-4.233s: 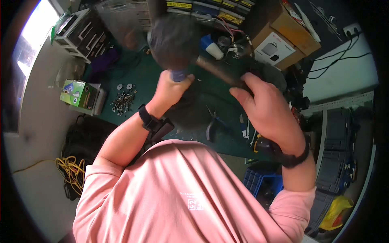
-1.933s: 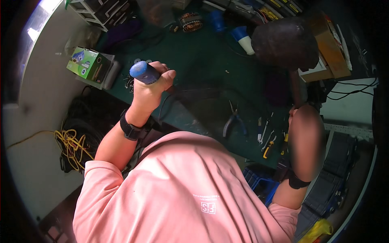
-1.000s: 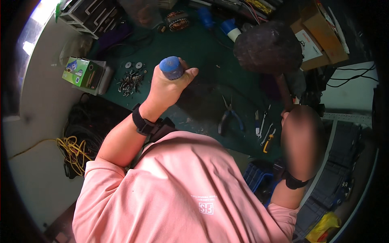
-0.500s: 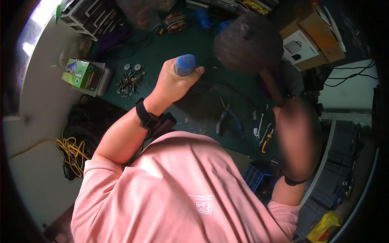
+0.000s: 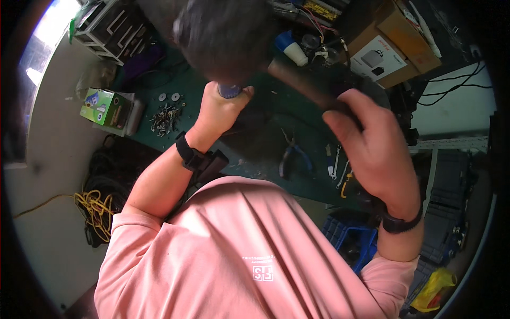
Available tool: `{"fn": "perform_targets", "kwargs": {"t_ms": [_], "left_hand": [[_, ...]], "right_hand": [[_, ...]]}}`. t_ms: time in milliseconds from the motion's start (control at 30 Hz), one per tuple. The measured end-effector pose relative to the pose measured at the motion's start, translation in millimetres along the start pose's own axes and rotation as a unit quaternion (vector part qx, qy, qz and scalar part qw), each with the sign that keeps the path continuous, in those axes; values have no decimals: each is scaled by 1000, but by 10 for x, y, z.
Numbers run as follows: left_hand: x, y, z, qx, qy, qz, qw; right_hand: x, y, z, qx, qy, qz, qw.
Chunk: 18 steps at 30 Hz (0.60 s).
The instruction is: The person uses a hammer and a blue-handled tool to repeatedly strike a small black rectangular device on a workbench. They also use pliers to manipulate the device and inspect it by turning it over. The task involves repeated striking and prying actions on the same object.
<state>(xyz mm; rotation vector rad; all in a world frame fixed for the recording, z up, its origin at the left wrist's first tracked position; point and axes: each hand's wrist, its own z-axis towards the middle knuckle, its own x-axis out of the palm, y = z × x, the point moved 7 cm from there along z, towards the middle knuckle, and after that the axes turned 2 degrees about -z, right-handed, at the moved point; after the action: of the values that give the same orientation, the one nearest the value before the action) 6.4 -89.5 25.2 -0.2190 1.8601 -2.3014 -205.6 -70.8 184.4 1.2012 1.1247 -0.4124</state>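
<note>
My left hand [image 5: 220, 109] is closed around an upright blue tool handle [image 5: 230, 91] above the green work mat [image 5: 249, 165]. My right hand [image 5: 374, 149] grips the brown shaft [image 5: 303, 85] of a large mallet, whose dark, motion-blurred head [image 5: 223, 40] is over the top of the blue handle, partly hiding it; whether they touch I cannot tell. Blue-handled long-nose pliers [image 5: 292, 154] lie below, between my hands. Wrenches [image 5: 334, 165] and a yellow-handled tool [image 5: 346, 181] lie nearer my right forearm. A pile of screws [image 5: 164, 119] and two washers [image 5: 175, 97] are left of my left hand.
A green box [image 5: 106, 109] sits at the left, a drawer unit [image 5: 111, 34] behind it. A cardboard box [image 5: 398, 48] and blue-white plug [image 5: 291, 49] stand at the back. Yellow cord [image 5: 95, 207] hangs lower left; a blue crate [image 5: 356, 239] and grey cases [image 5: 446, 181] are lower right.
The mallet head has swung left from the upper right to over my left hand and the blue handle. My right hand has moved with it, slightly upward; my left hand has shifted slightly.
</note>
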Motion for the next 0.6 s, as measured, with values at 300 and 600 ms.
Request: {"fn": "perform_targets", "kwargs": {"t_ms": [300,600], "left_hand": [[25,-41,-13,6,28,57,998],[10,4,23,-36,29,75,996]], "right_hand": [[-378,235,-54,-47,-50,25,997],[-523,331,-125,-31,-83,67,994]]}}
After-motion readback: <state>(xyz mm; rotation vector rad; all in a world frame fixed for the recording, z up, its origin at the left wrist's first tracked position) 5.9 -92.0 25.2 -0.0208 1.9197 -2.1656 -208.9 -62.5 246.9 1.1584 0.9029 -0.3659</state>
